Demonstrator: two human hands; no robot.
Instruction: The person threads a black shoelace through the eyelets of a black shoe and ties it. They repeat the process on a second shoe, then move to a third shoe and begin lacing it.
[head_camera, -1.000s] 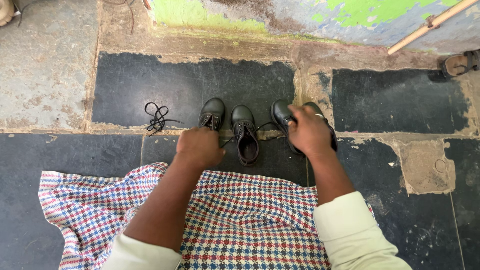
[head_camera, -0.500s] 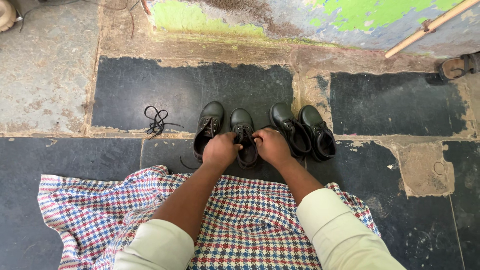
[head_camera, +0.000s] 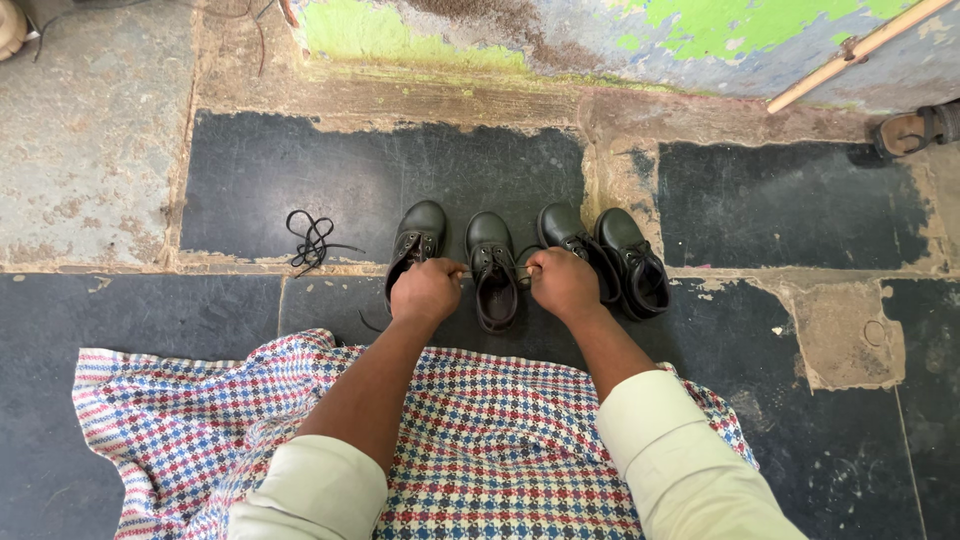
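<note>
We see our left hand (head_camera: 428, 290) and right hand (head_camera: 563, 283) each closed on a lace end either side of a black shoe (head_camera: 494, 270), second from left in a row of four on the floor.

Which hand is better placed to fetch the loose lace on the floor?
Left. The left hand is on the same side as the loose lace; the right hand lies beyond the shoe.
</note>
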